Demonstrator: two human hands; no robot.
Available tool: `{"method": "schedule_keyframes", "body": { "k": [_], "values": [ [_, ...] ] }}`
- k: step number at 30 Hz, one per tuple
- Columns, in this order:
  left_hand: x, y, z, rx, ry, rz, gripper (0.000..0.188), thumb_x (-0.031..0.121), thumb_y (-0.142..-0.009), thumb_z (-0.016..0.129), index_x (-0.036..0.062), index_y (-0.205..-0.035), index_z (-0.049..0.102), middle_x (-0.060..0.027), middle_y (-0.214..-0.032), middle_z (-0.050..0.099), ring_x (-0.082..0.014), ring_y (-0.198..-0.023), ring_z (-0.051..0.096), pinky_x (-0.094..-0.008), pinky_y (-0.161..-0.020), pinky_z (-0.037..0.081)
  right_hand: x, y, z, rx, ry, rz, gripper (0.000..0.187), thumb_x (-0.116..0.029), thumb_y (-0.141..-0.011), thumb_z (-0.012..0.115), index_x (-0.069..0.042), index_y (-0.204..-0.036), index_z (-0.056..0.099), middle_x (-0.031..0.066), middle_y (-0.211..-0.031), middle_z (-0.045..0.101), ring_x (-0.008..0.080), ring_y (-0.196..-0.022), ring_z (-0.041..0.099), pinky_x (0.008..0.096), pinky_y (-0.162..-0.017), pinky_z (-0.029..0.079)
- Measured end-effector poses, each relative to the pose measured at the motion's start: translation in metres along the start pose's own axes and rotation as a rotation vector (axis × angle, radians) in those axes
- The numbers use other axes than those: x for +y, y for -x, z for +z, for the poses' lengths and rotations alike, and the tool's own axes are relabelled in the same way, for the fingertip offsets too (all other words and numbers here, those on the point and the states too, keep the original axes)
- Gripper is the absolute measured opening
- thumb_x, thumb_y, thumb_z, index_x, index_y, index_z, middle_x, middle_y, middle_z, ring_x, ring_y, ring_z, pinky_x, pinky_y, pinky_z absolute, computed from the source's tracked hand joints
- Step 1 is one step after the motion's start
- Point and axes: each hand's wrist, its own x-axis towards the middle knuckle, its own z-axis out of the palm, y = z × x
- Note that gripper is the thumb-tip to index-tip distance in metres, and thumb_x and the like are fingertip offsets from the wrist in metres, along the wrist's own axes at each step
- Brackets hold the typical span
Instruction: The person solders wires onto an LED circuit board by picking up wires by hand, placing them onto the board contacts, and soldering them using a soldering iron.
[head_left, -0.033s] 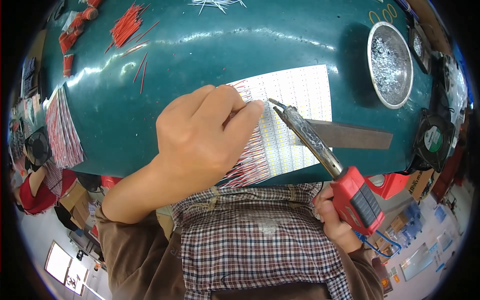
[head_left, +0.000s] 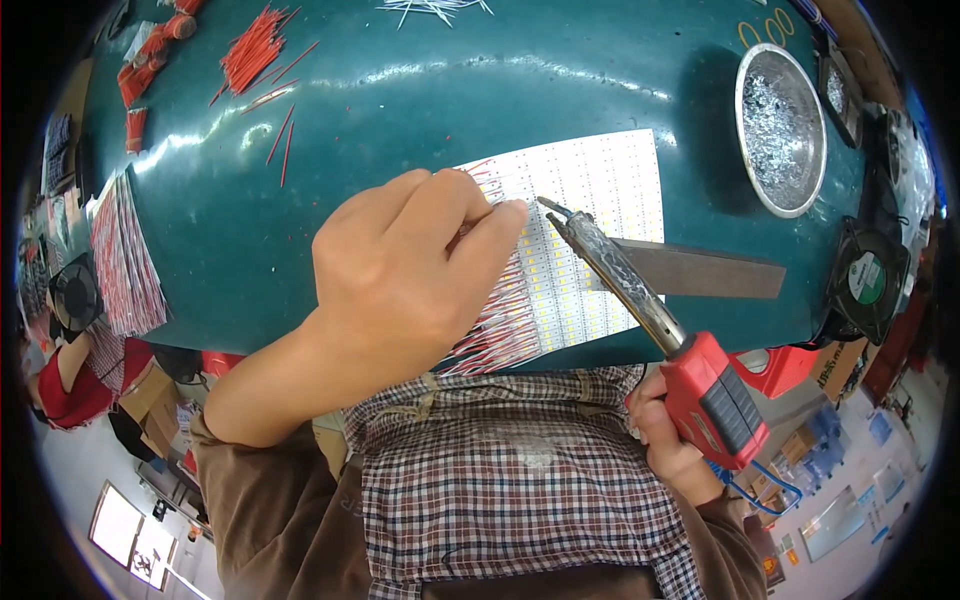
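My left hand (head_left: 400, 265) is closed in a pinch over the left part of a white LED circuit board sheet (head_left: 590, 180). Whatever lies between its thumb and forefinger is hidden. Red and white wires (head_left: 500, 325) run along the sheet's left side, partly under this hand. At the lower right, my right hand (head_left: 670, 445) grips a soldering iron (head_left: 715, 400) with a red and black handle. Its dark tip points up and left, just right of my left fingertips, above the sheet. I cannot tell whether the tip touches it.
A grey metal bar (head_left: 710, 270) lies across the sheet's right edge. Beyond it stand a metal bowl of silvery bits (head_left: 780, 130) and a black fan (head_left: 868, 275). Red wires (head_left: 255, 50) lie far left; a wire bundle (head_left: 125, 260) hangs over the left table edge.
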Motion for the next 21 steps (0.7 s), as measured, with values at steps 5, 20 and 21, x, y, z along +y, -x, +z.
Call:
{"method": "schedule_keyframes", "body": {
  "k": [5,20,21],
  "values": [
    [0.002,0.000,0.000,-0.005,-0.017,-0.024,0.032,-0.004,-0.066,0.081,0.0043,-0.097,0.076,-0.0031,-0.074,0.056,-0.0182,-0.060,0.057,-0.0304,-0.049,0.043,-0.003,-0.001,0.002,0.015,-0.071,0.043,0.018,-0.014,-0.087,0.074,-0.002,-0.101,0.072,0.0093,-0.082,0.069,0.0259,-0.071,0.068,0.0345,-0.067,0.054],
    [0.003,0.000,0.003,0.002,-0.057,-0.034,0.030,-0.003,-0.066,0.081,0.0053,-0.095,0.077,-0.0020,-0.073,0.054,-0.0169,-0.059,0.055,-0.0299,-0.049,0.042,-0.014,-0.007,0.008,0.094,-0.201,-0.017,0.023,-0.022,-0.100,0.062,-0.001,-0.099,0.054,0.0028,-0.066,0.048,0.0091,-0.048,0.041,0.0286,-0.053,0.043],
    [0.003,0.000,0.003,0.002,-0.058,-0.034,0.030,-0.003,-0.066,0.081,0.0053,-0.095,0.077,-0.0020,-0.073,0.054,-0.0169,-0.059,0.055,-0.0299,-0.049,0.042,-0.014,-0.005,0.009,0.094,-0.202,-0.018,0.023,-0.022,-0.100,0.062,-0.001,-0.099,0.054,0.0028,-0.066,0.048,0.0091,-0.048,0.041,0.0286,-0.053,0.043]
  ]
}}
